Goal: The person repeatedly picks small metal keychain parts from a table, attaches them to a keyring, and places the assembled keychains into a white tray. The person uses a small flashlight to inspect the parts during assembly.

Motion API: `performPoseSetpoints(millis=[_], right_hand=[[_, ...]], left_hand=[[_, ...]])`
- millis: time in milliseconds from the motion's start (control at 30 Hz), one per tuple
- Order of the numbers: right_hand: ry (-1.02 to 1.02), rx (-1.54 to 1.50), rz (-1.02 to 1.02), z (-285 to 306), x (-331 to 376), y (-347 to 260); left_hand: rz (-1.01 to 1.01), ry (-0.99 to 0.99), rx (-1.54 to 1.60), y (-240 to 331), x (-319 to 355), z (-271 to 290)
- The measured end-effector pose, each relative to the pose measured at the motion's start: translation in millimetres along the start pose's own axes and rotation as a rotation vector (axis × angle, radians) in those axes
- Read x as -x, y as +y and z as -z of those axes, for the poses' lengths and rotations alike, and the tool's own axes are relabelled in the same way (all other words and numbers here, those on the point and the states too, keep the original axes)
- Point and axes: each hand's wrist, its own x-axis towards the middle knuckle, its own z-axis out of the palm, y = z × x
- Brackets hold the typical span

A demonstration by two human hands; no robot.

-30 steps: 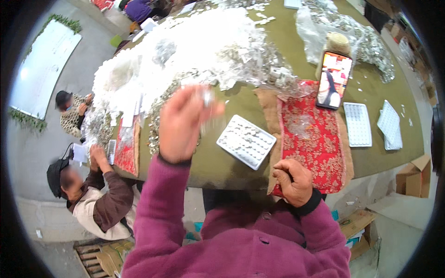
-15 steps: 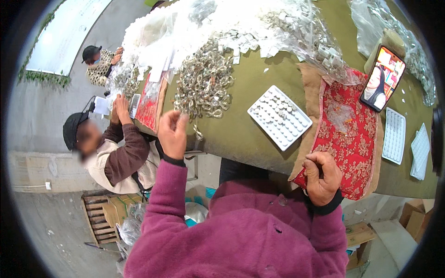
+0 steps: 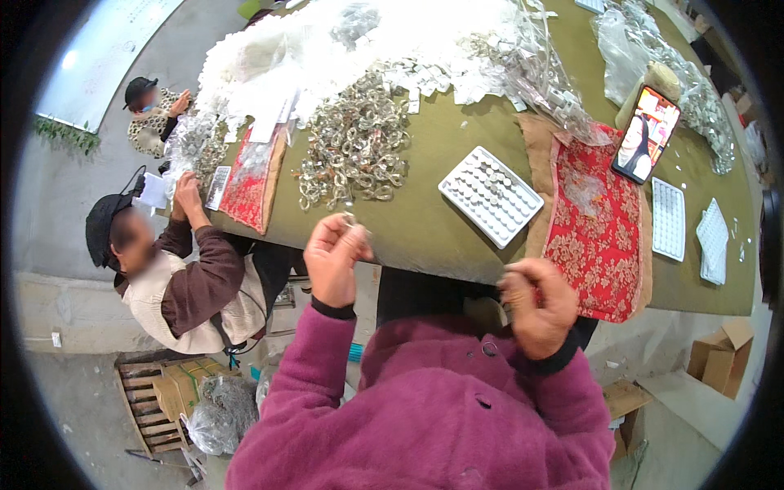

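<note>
My left hand (image 3: 336, 257) is raised over the near edge of the olive table (image 3: 425, 224), its fingertips pinched on a small clear-and-silver piece (image 3: 353, 222). A heap of the same shiny pieces (image 3: 353, 151) lies just beyond it. My right hand (image 3: 535, 304) is curled shut low at the table edge, next to a red floral cloth (image 3: 596, 224); what it holds I cannot make out. A white tray with rows of small pieces (image 3: 490, 196) lies between the two hands, further onto the table.
A phone with a lit screen (image 3: 647, 135) leans at the cloth's far end, with two more white trays (image 3: 668, 219) to its right. White packets (image 3: 343, 41) cover the far table. One person (image 3: 175, 278) works at the left; another (image 3: 151, 114) sits beyond. Cardboard boxes (image 3: 723, 363) stand lower right.
My left hand has come back from the pile toward me, holding a small piece. My right hand has lifted slightly off the cloth's edge. The view has shifted a little.
</note>
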Motion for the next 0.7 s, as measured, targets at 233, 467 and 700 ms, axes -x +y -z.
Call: performPoseSetpoints(millis=[233, 467, 700], right_hand=[[-0.153, -0.016, -0.127, -63, -16, -18], [-0.025, -0.423, -0.393, -72, -3, -3], [-0.063, 0.059, -0.155, -40, 13, -26]], left_hand=[[-0.534, -0.234, -0.413, -16, 62, -47], [-0.852, -0.568, -0.535, -18, 67, -59], [-0.538, -0.593, -0.417, -2, 59, -54]])
